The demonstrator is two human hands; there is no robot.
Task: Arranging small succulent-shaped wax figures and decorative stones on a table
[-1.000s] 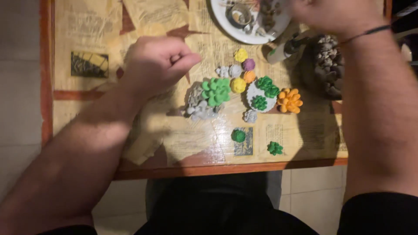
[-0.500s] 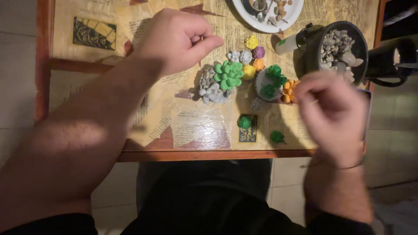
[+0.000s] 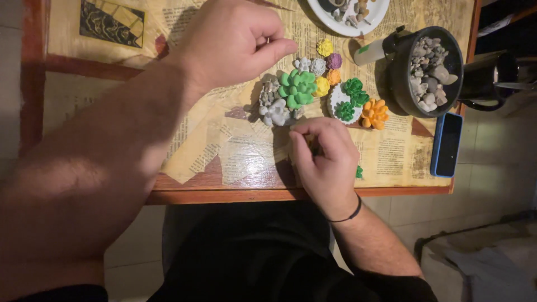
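Note:
A cluster of small clay succulents lies on the newspaper-covered table (image 3: 224,156): a large green one (image 3: 296,88), a grey one (image 3: 274,111), yellow (image 3: 324,47), purple (image 3: 334,60) and orange (image 3: 375,113) ones, and a white disc with green rosettes (image 3: 342,103). My left hand (image 3: 235,42) hovers just left of the cluster, thumb pressed against the forefinger, nothing visible in it. My right hand (image 3: 324,162) rests curled near the table's front edge, just below the cluster. Its fingers hide what lies under them. A small green piece (image 3: 358,172) peeks out at its right side.
A black bowl of pebbles (image 3: 428,67) stands at the right, with a small white and green tube (image 3: 372,51) beside it. Farther right are a black mug (image 3: 492,78) and a blue phone (image 3: 447,144). A white plate with bits (image 3: 347,17) sits at the far edge.
My right hand has moved left and down onto the table, covering the spot where a small green piece lay. My left hand stays closed above the cluster.

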